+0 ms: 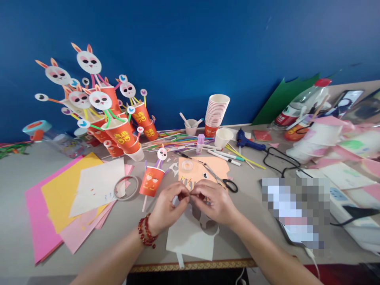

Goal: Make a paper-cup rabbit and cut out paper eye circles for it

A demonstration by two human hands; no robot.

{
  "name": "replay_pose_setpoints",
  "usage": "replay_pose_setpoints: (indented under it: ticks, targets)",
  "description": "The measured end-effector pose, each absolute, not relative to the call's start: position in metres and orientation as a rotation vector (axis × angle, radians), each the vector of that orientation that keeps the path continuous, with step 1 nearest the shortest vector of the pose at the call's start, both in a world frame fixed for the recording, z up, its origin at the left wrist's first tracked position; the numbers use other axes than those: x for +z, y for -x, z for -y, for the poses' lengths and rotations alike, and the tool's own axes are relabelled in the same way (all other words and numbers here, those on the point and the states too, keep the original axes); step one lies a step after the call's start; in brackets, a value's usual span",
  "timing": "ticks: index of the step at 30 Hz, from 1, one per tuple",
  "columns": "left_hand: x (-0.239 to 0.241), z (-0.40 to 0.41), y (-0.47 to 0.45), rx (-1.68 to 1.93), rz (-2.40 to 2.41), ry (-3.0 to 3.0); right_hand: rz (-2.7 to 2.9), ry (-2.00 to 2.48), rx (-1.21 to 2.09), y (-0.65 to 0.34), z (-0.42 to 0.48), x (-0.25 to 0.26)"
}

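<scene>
White paper (190, 243), lying on the table (246, 245) near its front edge, beneath both hands; left hand (170, 208), beaded bracelet (145, 233) at the wrist, and right hand (216, 202) meet above it, thumb and forefinger of each drawn together in a pinch; whether a small piece is clamped between the tips cannot be told. Just beyond, an orange sheet (218, 163), with scissors (219, 179) lying across its right part; to the left, a red cup (152, 182) bearing a small rabbit head, and a tape roll (126, 198) on layered coloured sheets (56, 198); farther back, a glue stick (200, 147), stacked paper cups (217, 113) and a blue glue gun (247, 141); back left, a cluster of rabbit-headed cups (118, 132).
</scene>
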State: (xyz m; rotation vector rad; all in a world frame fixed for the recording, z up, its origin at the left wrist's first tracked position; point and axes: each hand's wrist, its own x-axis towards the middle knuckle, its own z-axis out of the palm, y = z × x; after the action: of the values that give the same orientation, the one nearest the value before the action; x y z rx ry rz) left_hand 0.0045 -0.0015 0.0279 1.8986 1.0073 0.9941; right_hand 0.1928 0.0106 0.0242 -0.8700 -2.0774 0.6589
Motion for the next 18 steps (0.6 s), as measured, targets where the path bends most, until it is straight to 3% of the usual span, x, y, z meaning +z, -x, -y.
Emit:
replay_pose_setpoints:
  ticks: [18]
  targets:
    - [0.0252,0.0013,-0.0044,1.006,-0.998,-1.854,2.049,0.89,0.711,-0.1922,-0.0096,0.0241]
